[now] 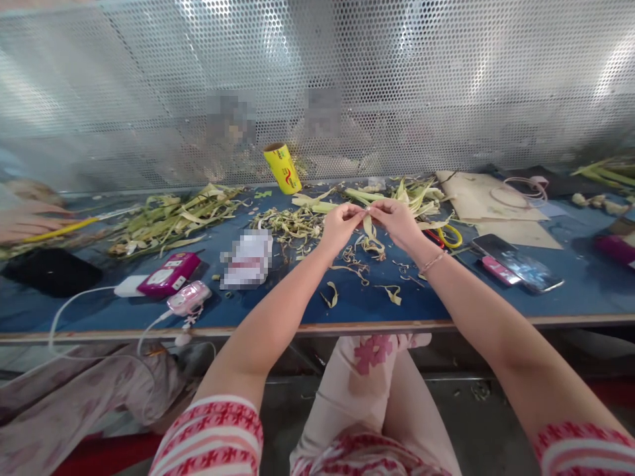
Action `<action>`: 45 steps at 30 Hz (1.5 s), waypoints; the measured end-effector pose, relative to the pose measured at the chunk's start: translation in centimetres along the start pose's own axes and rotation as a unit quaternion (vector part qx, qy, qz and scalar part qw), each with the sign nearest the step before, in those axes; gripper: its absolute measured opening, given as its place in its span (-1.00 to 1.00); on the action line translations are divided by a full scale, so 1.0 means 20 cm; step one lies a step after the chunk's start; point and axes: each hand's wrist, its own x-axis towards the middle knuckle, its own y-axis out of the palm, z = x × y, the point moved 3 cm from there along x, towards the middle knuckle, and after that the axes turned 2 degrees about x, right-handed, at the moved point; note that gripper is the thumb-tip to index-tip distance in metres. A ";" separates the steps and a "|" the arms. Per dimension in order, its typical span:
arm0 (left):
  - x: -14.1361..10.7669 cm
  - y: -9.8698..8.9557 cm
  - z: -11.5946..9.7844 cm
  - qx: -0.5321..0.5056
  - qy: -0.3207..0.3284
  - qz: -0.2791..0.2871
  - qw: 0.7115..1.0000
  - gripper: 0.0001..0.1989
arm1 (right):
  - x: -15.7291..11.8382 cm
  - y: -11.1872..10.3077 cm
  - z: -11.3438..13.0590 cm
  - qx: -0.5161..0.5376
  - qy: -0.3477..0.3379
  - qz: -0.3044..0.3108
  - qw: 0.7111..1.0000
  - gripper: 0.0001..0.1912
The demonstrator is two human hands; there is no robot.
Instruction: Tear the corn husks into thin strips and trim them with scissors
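Over the blue table, my left hand [341,227] and my right hand [397,221] meet fingertip to fingertip. Both pinch a pale green leaf strip [368,228], whose lower end hangs down in a curl. Thin curled scraps [354,264] lie beneath it on the tabletop. Left of my hands spreads a heap of short leaf pieces [290,225]. Longer pale leaves [414,193] lie just behind my right hand. Beside my right wrist, partly covered by it, is a yellow and red looped handle [450,236].
A perforated metal screen [397,99] stands behind the table. In front of it is a yellow tube [284,170]. At right lie cardboard [486,195] and a phone [518,261]. At left are a magenta box [170,274], more leaves [173,221] and a co-worker's hand [30,215].
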 end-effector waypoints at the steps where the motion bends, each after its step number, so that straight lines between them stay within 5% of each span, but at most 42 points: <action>1: 0.00 0.00 0.00 -0.001 0.001 -0.005 1.000 -0.93 | 0.00 0.00 0.00 0.007 0.002 0.008 1.000 -0.80; 8: 0.01 -0.01 0.01 0.014 0.007 -0.005 1.000 -0.96 | 0.01 -0.01 -0.02 -0.020 -0.002 0.004 1.000 -0.81; 21: 0.05 -0.04 0.02 0.033 0.049 0.004 0.998 -0.95 | -0.04 0.01 0.09 -0.229 -0.157 -0.028 0.960 -0.89; 25: 0.06 -0.05 0.02 0.034 0.073 0.014 0.997 -0.96 | -0.02 0.01 0.07 -0.165 -0.097 -0.014 0.982 -0.95; 30: 0.03 -0.03 -0.02 0.051 0.092 0.020 0.994 -0.94 | 0.01 0.00 0.01 -0.021 -0.020 -0.042 0.999 -0.75; 38: 0.00 0.00 -0.03 0.060 0.097 0.015 0.993 -0.95 | 0.02 0.01 -0.02 0.013 0.010 -0.029 0.999 -0.68; 45: 0.00 0.00 -0.03 0.005 0.035 -0.015 0.999 -0.85 | 0.02 0.00 -0.01 -0.045 -0.019 -0.033 0.998 -0.73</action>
